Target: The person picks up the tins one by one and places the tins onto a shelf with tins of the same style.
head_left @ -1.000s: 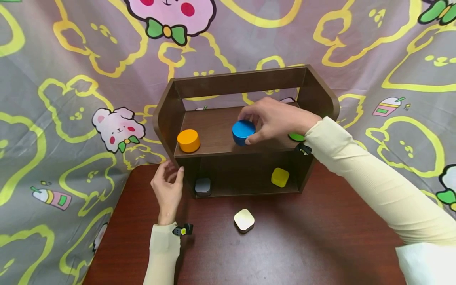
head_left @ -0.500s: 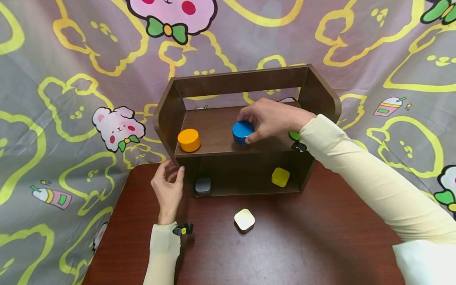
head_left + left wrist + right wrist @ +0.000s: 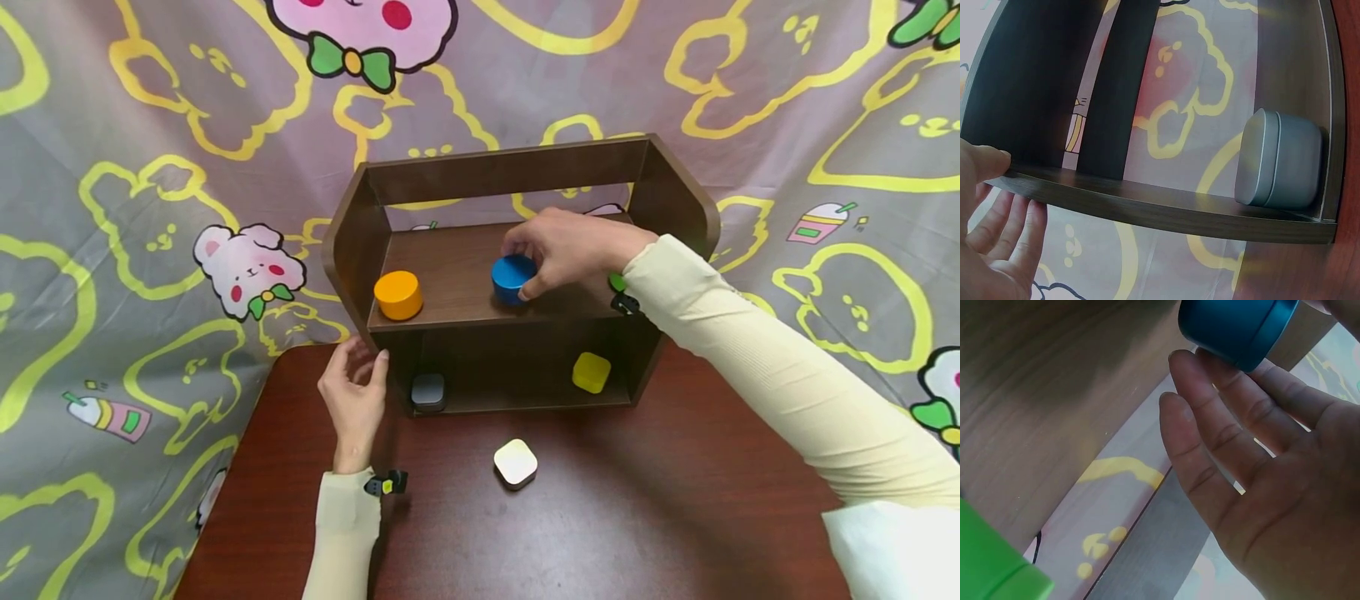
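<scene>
Right hand (image 3: 576, 244) is pinching 1 blue round tin (image 3: 512, 282) by its sides, presumably for level seating; left hand (image 3: 355, 393) is gripping the shelf's side panel (image 3: 352, 242) (apparently steadying it).

I record a screened-off staging area, the room beyond undetermined: cartoon-printed fabric (image 3: 172, 350) hangs behind and beside a reddish-brown tabletop (image 3: 645, 500) bearing a dark wooden shelf (image 3: 450, 258).

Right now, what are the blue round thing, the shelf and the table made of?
The blue round thing: probably metal, satiny, with a soft sheen and a thin seam. The shelf: wood or wood-look board, fairly matte, with streaky grain. The table: maybe polished wood or a wood print, reddish-brown, with a glossy reflection.
</scene>
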Demonstrator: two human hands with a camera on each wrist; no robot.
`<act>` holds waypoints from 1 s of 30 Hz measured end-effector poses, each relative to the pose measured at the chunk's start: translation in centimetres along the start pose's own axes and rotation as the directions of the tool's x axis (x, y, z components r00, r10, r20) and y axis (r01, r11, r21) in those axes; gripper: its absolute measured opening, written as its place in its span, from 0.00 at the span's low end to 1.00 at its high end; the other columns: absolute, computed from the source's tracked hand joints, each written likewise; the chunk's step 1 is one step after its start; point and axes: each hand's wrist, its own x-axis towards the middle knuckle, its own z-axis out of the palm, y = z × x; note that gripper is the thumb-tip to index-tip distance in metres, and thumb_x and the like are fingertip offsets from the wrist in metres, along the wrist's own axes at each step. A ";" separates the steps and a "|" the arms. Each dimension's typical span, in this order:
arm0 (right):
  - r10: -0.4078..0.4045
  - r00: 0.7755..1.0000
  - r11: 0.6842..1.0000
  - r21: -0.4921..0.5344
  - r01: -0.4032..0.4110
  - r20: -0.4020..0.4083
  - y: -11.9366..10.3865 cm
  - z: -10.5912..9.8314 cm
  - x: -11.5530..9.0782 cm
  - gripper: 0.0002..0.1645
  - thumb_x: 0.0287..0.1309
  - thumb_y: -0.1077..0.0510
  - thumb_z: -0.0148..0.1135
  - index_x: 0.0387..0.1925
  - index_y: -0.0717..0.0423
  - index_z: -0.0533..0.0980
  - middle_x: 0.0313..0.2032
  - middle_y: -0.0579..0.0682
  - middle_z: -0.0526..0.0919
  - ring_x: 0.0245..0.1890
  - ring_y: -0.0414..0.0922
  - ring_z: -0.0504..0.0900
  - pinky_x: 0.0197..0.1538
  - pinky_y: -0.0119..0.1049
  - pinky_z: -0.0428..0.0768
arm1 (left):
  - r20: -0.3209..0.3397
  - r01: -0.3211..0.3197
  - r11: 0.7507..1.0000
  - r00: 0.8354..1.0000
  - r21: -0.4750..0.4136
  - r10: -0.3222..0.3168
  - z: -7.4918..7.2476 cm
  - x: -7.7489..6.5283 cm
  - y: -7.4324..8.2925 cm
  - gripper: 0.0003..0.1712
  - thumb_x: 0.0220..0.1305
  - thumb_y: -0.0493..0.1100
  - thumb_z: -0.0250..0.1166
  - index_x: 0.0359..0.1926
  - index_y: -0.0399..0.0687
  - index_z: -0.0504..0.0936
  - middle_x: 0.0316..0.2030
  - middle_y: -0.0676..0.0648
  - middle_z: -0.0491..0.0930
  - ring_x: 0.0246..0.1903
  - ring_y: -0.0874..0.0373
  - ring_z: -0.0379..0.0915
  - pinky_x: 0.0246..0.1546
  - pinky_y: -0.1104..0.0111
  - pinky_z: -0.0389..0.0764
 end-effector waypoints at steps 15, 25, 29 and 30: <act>0.065 0.996 0.998 0.006 -0.066 0.065 -0.2 0.2 0.3 0.38 0.57 0.48 0.77 0.64 0.59 0.76 0.57 0.55 0.86 0.52 0.51 0.84 0.61 0.48 0.86 | 0.011 -0.003 1.000 1.000 -0.016 0.003 0.0 0.2 -3.5 0.20 0.59 0.31 0.76 0.52 0.36 0.85 0.45 0.35 0.86 0.41 0.63 0.81 0.44 0.83 0.85; 0.105 0.992 0.994 -0.038 -0.102 0.066 0.1 0.3 0.3 0.42 0.58 0.47 0.76 0.68 0.61 0.73 0.61 0.57 0.84 0.53 0.53 0.84 0.63 0.50 0.85 | 0.002 0.002 1.000 1.000 0.004 -0.002 0.2 0.1 -3.0 0.19 0.59 0.28 0.74 0.52 0.33 0.84 0.44 0.32 0.86 0.41 0.64 0.81 0.44 0.83 0.85; 0.112 0.992 0.992 -0.060 -0.108 0.063 0.2 0.4 0.2 0.42 0.58 0.48 0.76 0.69 0.61 0.72 0.62 0.58 0.84 0.54 0.53 0.84 0.63 0.50 0.85 | -0.006 -0.007 1.000 1.000 -0.010 0.007 0.1 0.0 -1.2 0.18 0.59 0.26 0.73 0.51 0.28 0.83 0.43 0.29 0.85 0.40 0.62 0.80 0.44 0.82 0.86; 0.114 0.992 0.992 -0.064 -0.110 0.062 0.2 0.4 0.2 0.43 0.58 0.48 0.76 0.69 0.61 0.72 0.62 0.58 0.83 0.55 0.53 0.84 0.63 0.50 0.85 | -0.006 -0.010 1.000 1.000 -0.015 0.010 0.1 0.0 -0.8 0.18 0.59 0.26 0.72 0.51 0.27 0.83 0.43 0.28 0.84 0.40 0.62 0.80 0.44 0.82 0.86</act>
